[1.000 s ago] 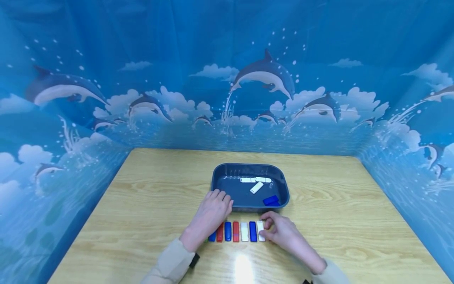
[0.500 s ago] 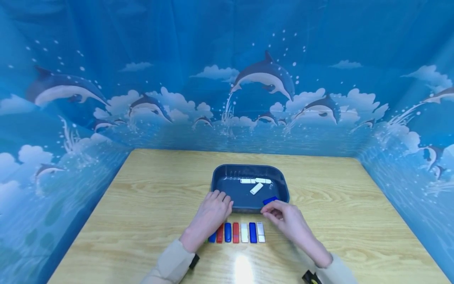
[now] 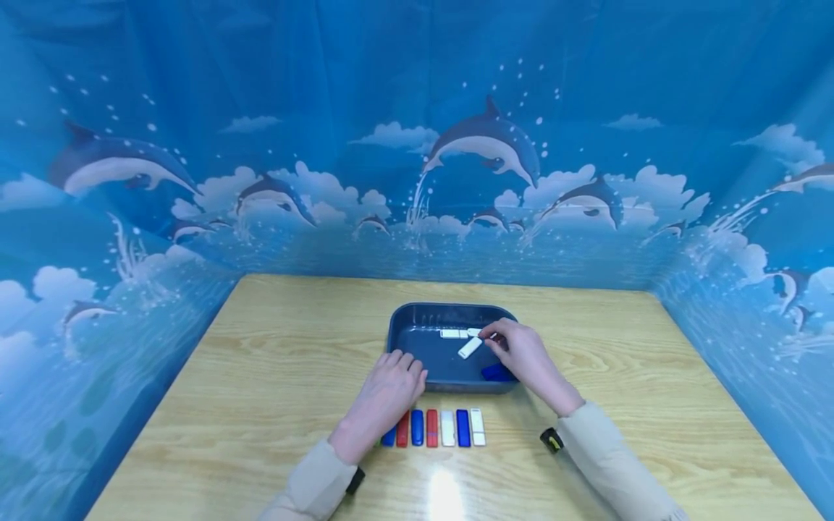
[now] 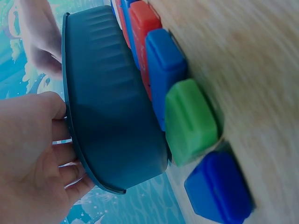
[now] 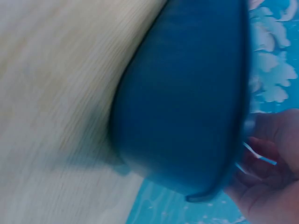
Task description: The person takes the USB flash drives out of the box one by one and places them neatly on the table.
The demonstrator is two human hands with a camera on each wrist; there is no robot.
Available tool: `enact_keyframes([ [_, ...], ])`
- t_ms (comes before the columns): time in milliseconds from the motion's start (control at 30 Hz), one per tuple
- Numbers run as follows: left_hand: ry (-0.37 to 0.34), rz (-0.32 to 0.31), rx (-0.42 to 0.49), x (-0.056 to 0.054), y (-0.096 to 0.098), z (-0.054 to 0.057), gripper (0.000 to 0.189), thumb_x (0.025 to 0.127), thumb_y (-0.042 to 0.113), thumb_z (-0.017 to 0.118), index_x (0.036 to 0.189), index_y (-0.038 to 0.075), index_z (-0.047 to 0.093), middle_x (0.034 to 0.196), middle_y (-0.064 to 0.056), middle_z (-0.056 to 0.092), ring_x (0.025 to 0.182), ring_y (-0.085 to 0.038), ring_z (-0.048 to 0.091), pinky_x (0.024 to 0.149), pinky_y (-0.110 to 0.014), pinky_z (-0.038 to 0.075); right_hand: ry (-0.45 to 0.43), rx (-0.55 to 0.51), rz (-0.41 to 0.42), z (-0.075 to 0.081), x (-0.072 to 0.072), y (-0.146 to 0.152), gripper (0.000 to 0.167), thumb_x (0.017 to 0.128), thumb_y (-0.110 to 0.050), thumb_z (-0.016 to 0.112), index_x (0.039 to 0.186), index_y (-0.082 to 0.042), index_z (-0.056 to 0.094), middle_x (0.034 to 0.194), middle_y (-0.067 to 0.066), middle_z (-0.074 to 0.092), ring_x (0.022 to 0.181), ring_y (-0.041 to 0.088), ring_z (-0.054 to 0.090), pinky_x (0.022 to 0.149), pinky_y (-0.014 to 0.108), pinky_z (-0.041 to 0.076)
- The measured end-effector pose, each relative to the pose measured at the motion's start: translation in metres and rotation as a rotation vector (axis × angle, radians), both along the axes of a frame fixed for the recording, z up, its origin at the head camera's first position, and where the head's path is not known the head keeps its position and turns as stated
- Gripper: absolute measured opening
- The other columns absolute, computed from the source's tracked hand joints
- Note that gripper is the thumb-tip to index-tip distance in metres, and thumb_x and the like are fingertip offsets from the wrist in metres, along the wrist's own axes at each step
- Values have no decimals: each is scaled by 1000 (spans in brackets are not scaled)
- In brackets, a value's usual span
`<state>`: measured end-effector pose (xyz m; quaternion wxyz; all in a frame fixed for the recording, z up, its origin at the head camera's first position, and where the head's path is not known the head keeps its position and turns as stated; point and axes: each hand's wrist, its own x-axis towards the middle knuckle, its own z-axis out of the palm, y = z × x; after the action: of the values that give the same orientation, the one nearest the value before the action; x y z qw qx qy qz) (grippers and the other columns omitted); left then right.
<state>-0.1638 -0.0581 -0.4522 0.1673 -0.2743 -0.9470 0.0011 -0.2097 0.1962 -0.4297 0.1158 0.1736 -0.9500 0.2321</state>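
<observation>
A dark blue tray (image 3: pixel 449 386) stands on the table with white and blue USB sticks inside. My left hand (image 3: pixel 386 391) holds its near left corner, fingers curled over the rim as the left wrist view shows. My right hand (image 3: pixel 521 354) reaches over the tray's right side. Its fingertips overlap the right end of a white USB stick (image 3: pixel 473 332), and a gap shows between thumb and forefinger. Beside that stick lie a slanted white one (image 3: pixel 470 348) and a level white one (image 3: pixel 451 334). Blue sticks (image 3: pixel 495 373) lie partly under the right hand.
In front of the tray runs a row of sticks, ending on the right with a white stick (image 3: pixel 478 427) beside a blue one (image 3: pixel 463 428). The left hand hides the row's left end in the head view; the left wrist view shows a green stick (image 4: pixel 190 121) there.
My right hand has left the white stick at the row's right end and moved up over the tray to the white sticks. The left hand has stayed on the rim.
</observation>
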Motion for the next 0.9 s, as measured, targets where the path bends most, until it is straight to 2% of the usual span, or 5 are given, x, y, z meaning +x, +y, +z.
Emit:
enact_keyframes([
  [167,-21,-2,-2,0,1,-2,27,104,35,57,105,13,72,99,-2,70,95,-19,63,90,-35,54,20,92,109,-16,-23,-3,11,91,0,72,100,-4,77,97,8,74,86,24,70,74,41,58],
  [333,-10,-15,14,1,2,-3,26,103,34,57,104,13,72,98,-2,70,93,-19,62,88,-35,54,-22,141,172,-24,-31,-4,12,93,-1,70,101,-5,77,99,9,75,95,25,72,83,42,59],
  [533,1,-15,9,0,1,-2,26,103,34,58,103,13,72,96,-2,69,91,-18,61,88,-34,53,-55,190,183,-26,-34,-4,14,94,-1,69,104,-6,78,104,8,75,100,27,71,88,44,57],
  [700,-1,-9,10,0,1,-1,27,104,35,57,103,13,72,97,-2,69,92,-19,61,87,-34,53,-64,241,182,-26,-36,-6,15,92,-2,72,105,-8,79,102,7,73,98,26,70,87,43,57],
  [900,8,-12,19,-1,-1,-2,27,104,34,57,102,12,72,96,-2,69,90,-19,60,86,-34,53,-115,217,165,-27,-38,-8,10,91,-3,74,99,-9,76,97,3,72,92,22,69,83,41,58],
])
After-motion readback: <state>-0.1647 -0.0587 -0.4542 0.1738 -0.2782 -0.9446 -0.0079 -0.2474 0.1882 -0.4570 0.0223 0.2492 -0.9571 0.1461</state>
